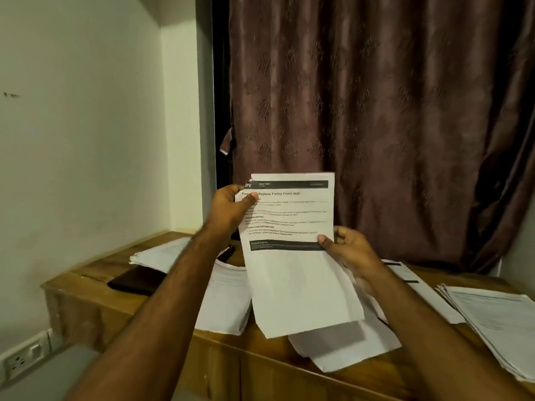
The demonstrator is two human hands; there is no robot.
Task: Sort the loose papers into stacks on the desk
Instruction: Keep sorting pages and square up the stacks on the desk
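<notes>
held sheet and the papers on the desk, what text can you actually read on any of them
"572": white on the dark header bar of the held sheet, partly covered by the left hand.
"Replace Family Photo Wall": the sheet's title; its first word is hidden behind the left thumb.
Header small print, body paragraphs, bold subheadings and the lower dark band near the right hand: too blurred to read.
Paper stacks on the desk: print too small to read.
</notes>
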